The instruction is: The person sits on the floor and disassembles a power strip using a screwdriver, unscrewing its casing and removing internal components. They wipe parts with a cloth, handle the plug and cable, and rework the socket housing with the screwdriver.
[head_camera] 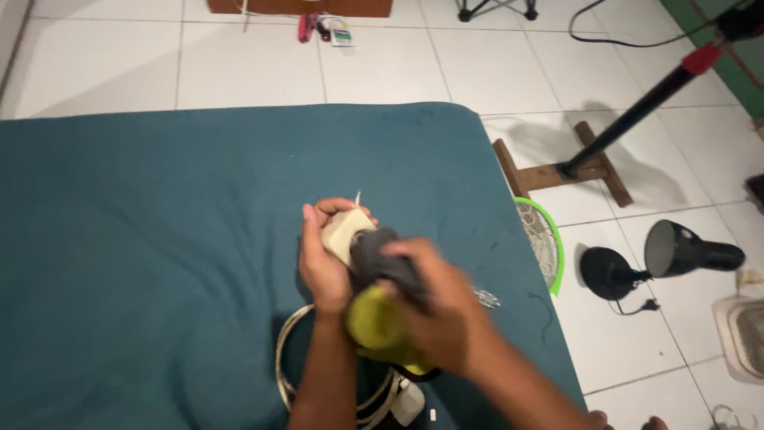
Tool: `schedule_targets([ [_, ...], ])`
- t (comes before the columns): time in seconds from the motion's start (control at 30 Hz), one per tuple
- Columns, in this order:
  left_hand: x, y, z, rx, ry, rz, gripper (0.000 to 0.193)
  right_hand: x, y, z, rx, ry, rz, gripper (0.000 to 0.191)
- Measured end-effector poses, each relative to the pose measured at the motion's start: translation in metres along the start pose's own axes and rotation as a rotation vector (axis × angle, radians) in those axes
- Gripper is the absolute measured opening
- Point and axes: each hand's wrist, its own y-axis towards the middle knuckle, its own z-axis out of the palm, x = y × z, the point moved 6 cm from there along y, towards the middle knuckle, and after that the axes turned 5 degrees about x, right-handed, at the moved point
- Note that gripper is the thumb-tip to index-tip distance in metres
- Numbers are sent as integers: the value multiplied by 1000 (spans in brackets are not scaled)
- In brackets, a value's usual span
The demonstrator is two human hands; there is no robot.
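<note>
My left hand (320,263) grips a small cream-coloured block-shaped part (344,232) above a teal mattress (159,239). My right hand (442,310) is wrapped around a tool with a dark grey front (378,255) and a yellow-green body (374,322); its grey end presses against the cream part. A thin white wire end sticks up from the cream part. The tool is blurred. A coil of white cable (288,366) with a white plug (407,402) lies on the mattress under my forearms. A small shiny piece (487,299) lies just right of my right hand.
White tiled floor surrounds the mattress. To the right are a green-rimmed fan grille (545,239), a black desk lamp (676,251) lying on its side, a wooden cross base with a black pole (589,163) and a white grille part (744,334). Small items (326,28) lie at the top.
</note>
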Motion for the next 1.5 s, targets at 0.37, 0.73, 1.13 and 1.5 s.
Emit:
schedule_targets([
  [0.37,-25,-2,-6,-14,289,-111,51,28,33,12,506,-23,160,33],
  [0.73,-2,9,-21,-24,700,-227,47,36,31,36,521,-791,-211,41],
  [1.13,-8,-5,15,121,103,5,35,-85,-6,-2,36,1012,696,53],
  [1.5,0,-3,5,59,-168,-110,35,-1,-11,4,274,2,43,39],
])
